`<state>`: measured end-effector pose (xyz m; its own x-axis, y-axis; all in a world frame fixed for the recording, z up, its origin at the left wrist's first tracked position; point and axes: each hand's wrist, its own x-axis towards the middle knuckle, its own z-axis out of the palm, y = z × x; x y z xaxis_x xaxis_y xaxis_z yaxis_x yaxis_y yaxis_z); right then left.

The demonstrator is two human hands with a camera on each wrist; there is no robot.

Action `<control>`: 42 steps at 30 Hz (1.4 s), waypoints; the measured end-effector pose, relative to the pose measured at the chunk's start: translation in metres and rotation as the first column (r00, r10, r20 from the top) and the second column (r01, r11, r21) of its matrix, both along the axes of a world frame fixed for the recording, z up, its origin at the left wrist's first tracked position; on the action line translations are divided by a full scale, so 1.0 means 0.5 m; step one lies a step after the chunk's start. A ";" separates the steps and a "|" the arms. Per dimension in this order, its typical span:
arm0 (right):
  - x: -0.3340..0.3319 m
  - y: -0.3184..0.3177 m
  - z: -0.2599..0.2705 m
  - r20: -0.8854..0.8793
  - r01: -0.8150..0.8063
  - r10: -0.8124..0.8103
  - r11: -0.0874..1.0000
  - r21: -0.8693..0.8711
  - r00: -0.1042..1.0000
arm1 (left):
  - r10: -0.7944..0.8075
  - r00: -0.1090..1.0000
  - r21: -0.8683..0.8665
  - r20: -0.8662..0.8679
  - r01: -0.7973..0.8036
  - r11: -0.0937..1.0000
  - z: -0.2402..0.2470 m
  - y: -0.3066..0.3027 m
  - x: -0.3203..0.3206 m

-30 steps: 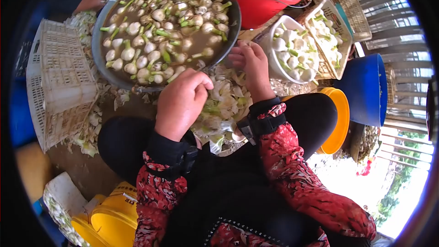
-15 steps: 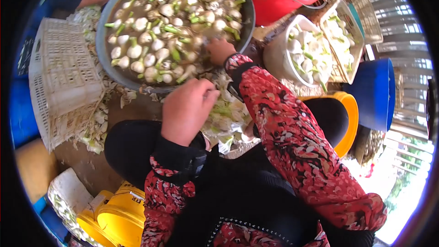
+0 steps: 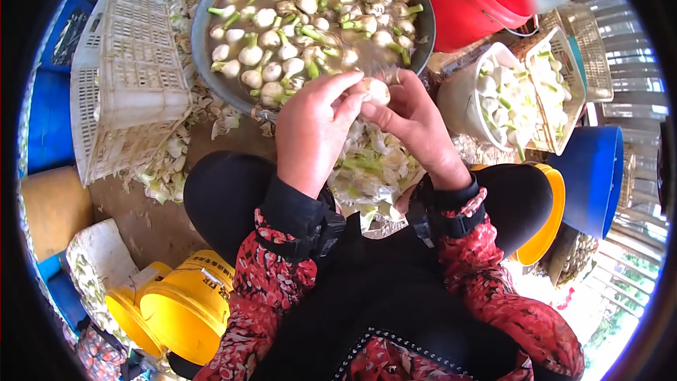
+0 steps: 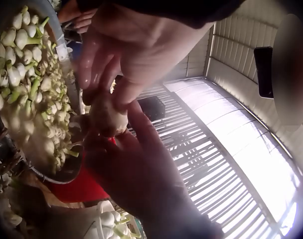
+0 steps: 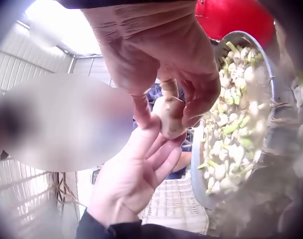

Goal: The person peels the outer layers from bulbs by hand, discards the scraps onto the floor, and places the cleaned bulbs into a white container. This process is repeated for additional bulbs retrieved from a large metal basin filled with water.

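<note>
Between both hands is one garlic bulb point(image 3: 375, 90), pale with a short stem, held near the front rim of a wide grey tub point(image 3: 198, 49). The left hand point(image 3: 310, 127) pinches one side of it with thumb and fingers. From the other side the right hand point(image 3: 422, 127) grips the same bulb point(image 5: 170, 117), its thumb and fingers curled round it in the right wrist view. Brown water fills the tub, and many trimmed garlic bulbs point(image 3: 285, 49) with green stem stubs float there.
Peeled garlic fills a white bucket point(image 3: 458, 102) and a crate point(image 3: 575, 109) at the right. A red bucket point(image 3: 458, 21) stands behind them, a blue one point(image 3: 592, 176) farther right. White plastic crates point(image 3: 141, 77) stand left; yellow buckets point(image 3: 190, 310) sit below. Peelings point(image 3: 370, 169) lie between the knees.
The right hand reached into the tub, then came back with a garlic bulb to the left hand. The left hand has moved right and up to take hold of it too.
</note>
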<state>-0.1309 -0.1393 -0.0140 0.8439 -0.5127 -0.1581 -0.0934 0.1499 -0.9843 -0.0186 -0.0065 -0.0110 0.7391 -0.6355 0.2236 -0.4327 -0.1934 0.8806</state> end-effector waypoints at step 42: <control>-0.090 -0.045 0.025 0.178 -0.090 0.004 0.872 0.481 0.984 | -0.212 0.973 -0.118 0.094 0.222 0.968 0.033 -0.017 -0.029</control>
